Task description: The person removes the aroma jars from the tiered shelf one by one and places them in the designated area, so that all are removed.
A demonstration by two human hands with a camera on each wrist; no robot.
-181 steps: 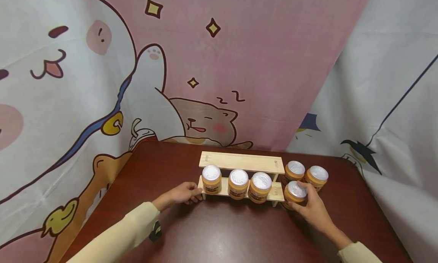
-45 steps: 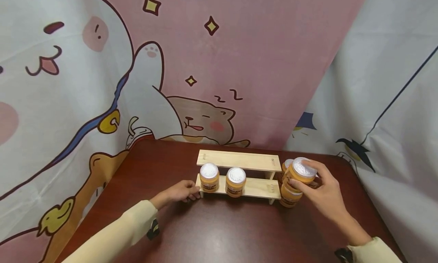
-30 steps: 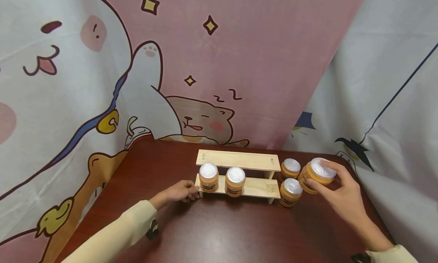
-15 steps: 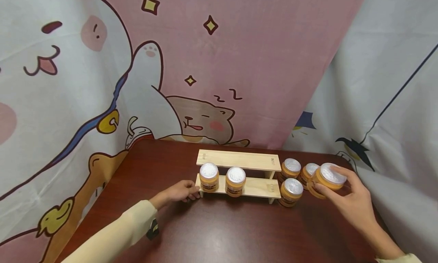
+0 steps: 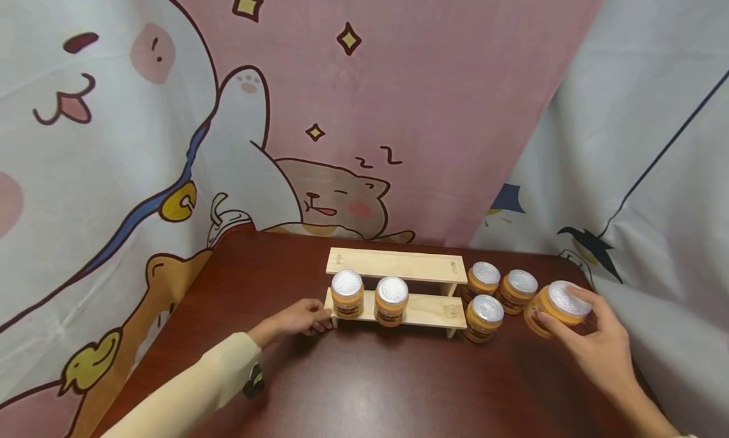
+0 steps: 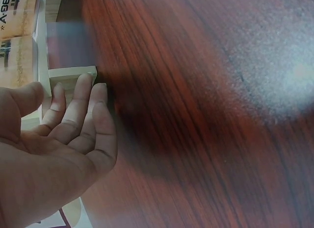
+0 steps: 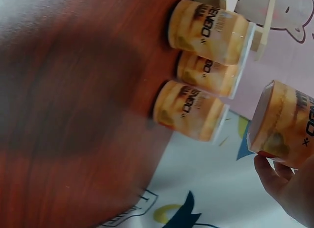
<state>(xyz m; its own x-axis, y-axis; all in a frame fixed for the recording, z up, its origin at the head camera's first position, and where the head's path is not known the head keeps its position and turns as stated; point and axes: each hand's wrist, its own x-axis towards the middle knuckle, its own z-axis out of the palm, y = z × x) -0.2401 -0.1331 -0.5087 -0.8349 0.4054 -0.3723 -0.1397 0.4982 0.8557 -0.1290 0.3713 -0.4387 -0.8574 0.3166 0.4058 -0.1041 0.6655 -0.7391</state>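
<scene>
The right hand (image 5: 606,346) grasps a silver-lidded orange food jar (image 5: 555,308) in the lower right of the head view, thumb on the near side, fingers at the lid. This held jar is raised off the dark red-brown wood-grain table (image 5: 387,387), its lid leaning towards the upper right of the frame.

Between it and the 2-tier pale wooden rack (image 5: 393,264) at lower centre stand 3 matching jars: a rear jar (image 5: 484,276) just beside the rack's right end, a middle jar (image 5: 517,292) nearest the held jar, and a front jar (image 5: 483,324). All 3 are upright and block the straight way across.

On the rack's lower shelf sit 2 more, the left shelf jar (image 5: 347,299) and the right shelf jar (image 5: 391,308), slightly apart. The left hand (image 5: 299,318) pinches the shelf's left end, fingers bent by its leg. Behind everything hangs a pink-and-white cartoon cloth (image 5: 433,109).
</scene>
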